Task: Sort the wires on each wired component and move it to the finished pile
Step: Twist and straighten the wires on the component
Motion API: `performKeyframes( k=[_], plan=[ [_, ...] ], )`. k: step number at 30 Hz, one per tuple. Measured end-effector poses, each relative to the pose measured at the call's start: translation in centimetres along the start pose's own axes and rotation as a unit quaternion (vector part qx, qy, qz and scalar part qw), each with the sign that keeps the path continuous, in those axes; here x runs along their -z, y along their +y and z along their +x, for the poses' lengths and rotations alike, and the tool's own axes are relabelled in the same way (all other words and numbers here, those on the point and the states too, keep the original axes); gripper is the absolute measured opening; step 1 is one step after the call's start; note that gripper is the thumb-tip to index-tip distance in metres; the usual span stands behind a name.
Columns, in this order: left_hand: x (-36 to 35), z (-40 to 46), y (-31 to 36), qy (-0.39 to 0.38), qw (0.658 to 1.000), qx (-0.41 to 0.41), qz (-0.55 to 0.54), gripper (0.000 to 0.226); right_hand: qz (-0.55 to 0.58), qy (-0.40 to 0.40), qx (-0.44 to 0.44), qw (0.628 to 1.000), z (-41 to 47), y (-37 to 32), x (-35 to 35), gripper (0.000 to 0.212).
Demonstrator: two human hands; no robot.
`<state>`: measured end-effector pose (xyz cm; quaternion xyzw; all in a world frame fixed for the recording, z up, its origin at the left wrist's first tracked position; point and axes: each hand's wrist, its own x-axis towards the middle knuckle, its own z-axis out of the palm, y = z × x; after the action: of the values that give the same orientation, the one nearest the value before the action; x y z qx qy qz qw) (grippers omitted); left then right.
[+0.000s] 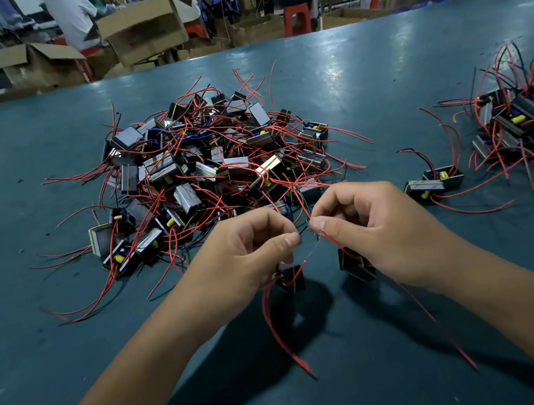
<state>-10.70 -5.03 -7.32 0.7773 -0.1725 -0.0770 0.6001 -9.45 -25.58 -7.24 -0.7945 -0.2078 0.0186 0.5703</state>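
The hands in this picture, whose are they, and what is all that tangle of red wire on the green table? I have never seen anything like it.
There is no machine here. One camera worn on a person's head looks forward and down, so you see that person's own two arms. The left hand and right hand each pinch thin wires; two small wired components hang just below them, with long red wires trailing toward the camera. On the green table lies a big pile of the same parts, apparently waiting their turn. A smaller pile lies to the right, probably the finished ones. Behind are cardboard boxes and other workers.
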Motion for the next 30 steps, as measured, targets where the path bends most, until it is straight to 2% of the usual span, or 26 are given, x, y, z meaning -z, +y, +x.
performKeyframes(
  k=[14, 18, 20, 22, 26, 28, 30],
  plan=[
    [0.3, 0.0, -0.1, 0.015, 0.998, -0.034, 0.059, 0.012, 0.013, 0.002, -0.003, 1.000, 0.3, 0.2, 0.2, 0.012],
    [0.2, 0.0, 0.1, 0.043, 0.998, -0.022, 0.049, 0.002, -0.005, 0.041, -0.021, 0.999, 0.6, 0.8, 0.3, 0.012],
    [0.2, 0.0, 0.1, 0.064, 0.997, -0.024, 0.027, 0.010, 0.018, 0.070, -0.053, 0.996, 0.9, 1.4, 0.4, 0.010],
    [0.7, -0.1, -0.1, 0.070, 0.994, -0.048, 0.075, 0.019, 0.014, 0.103, -0.079, 0.991, 1.3, 2.0, 0.6, 0.012],
    [0.8, -0.3, -0.3, -0.018, 0.972, -0.076, 0.223, 0.028, -0.107, 0.168, -0.052, 0.979, 1.5, 2.6, 1.7, 0.010],
    [0.0, 0.0, -0.6, 0.015, 0.962, -0.100, 0.253, 0.022, -0.150, 0.165, -0.025, 0.975, 1.5, 2.1, 2.3, 0.013],
    [-0.6, 0.2, -0.8, 0.070, 0.961, -0.110, 0.242, 0.018, -0.135, 0.132, -0.021, 0.982, 1.4, 1.7, 2.5, 0.023]
  ],
)
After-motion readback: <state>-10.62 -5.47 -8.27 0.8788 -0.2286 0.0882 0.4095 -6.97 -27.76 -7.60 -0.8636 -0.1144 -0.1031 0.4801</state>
